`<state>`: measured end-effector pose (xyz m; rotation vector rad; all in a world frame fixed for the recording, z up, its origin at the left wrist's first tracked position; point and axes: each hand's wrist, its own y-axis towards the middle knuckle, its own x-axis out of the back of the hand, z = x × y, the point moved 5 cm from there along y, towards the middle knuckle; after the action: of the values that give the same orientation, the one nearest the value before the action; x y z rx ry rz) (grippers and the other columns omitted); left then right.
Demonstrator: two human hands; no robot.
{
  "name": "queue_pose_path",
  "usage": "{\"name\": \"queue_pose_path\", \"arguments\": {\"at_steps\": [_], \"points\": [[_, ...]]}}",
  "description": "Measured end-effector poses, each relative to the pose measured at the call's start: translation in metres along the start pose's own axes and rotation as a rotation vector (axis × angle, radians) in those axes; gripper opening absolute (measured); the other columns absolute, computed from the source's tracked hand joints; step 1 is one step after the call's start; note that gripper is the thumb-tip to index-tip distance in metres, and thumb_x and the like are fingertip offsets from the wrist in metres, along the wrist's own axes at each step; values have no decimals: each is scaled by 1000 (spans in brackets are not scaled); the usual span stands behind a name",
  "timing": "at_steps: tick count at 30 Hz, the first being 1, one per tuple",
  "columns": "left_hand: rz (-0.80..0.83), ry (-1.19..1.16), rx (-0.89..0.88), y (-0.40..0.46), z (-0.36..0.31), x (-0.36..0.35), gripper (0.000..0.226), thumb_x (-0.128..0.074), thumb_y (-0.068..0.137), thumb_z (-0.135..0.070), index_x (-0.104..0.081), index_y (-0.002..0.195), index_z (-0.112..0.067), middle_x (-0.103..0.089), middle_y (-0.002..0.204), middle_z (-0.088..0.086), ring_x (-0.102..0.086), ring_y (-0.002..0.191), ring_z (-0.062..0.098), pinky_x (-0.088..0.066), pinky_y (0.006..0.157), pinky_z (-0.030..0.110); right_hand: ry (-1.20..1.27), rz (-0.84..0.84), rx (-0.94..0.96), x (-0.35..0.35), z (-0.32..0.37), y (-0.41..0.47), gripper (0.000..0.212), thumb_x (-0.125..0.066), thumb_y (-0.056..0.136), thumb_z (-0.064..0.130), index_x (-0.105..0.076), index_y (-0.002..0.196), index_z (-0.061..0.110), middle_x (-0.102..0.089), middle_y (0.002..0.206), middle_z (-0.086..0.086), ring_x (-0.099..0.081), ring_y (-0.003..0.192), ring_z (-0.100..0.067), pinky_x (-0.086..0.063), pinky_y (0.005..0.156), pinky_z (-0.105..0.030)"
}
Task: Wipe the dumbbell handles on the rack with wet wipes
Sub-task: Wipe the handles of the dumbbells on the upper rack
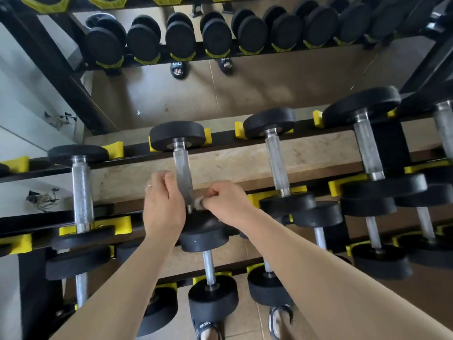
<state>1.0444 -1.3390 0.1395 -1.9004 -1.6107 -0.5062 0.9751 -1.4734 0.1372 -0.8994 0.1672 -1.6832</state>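
A person stands at a dumbbell rack (247,165) whose top tier carries a row of black-headed dumbbells in yellow cradles (117,149); a mirror (220,89) behind reflects the rack. The middle dumbbell (177,136) lies across both rails of the top tier, its knurled handle (182,177) between the hands; the left hand (163,202) curls round the handle's left side, fingers wrapped; the right hand (226,203) pinches a small crumpled wet wipe (198,203) against the handle's near end, beside the front head. Lower tiers hold further dumbbells; sandalled feet (207,327) show on the floor tiles below.
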Motion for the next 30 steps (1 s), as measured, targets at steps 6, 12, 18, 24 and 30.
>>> {"name": "queue_pose_path", "arguments": {"at_steps": [6,12,18,24,30], "points": [[-293,113,-428,-3,-84,-13,23,-44,104,-23,-50,123,-11,-52,113,6,-48,83,12,-50,73,39,196,-308,48,105,-23,2,18,-66,92,25,-55,107,22,-61,99,6,-59,87,-11,-51,70,-26],[59,118,-499,1,-151,-101,45,-34,108,-32,-37,153,-33,-53,133,-1,-48,115,19,-43,99,41,256,-562,52,196,-57,7,11,-64,95,26,-63,106,23,-63,95,13,-57,85,-1,-37,61,-11],[185,-88,-356,18,-145,-149,40,-32,109,-34,-40,149,-36,-46,143,-9,-40,129,9,-32,105,21,436,-448,6,188,-66,33,26,-70,90,34,-68,114,26,-67,104,14,-59,98,-2,-42,71,-16],[142,-82,-501,18,-144,-152,33,-29,107,-35,-43,135,-28,-43,131,-18,-44,124,13,-32,93,14,228,-522,226,173,-59,33,15,-63,96,21,-70,109,26,-68,104,10,-63,94,-5,-53,78,-14],[193,73,-473,40,-130,-147,44,-24,102,-61,-43,132,-34,-57,117,-11,-56,111,19,-43,102,52,-86,-477,575,167,-57,26,11,-70,89,8,-74,99,11,-63,103,4,-60,90,-7,-52,77,-19]]}}
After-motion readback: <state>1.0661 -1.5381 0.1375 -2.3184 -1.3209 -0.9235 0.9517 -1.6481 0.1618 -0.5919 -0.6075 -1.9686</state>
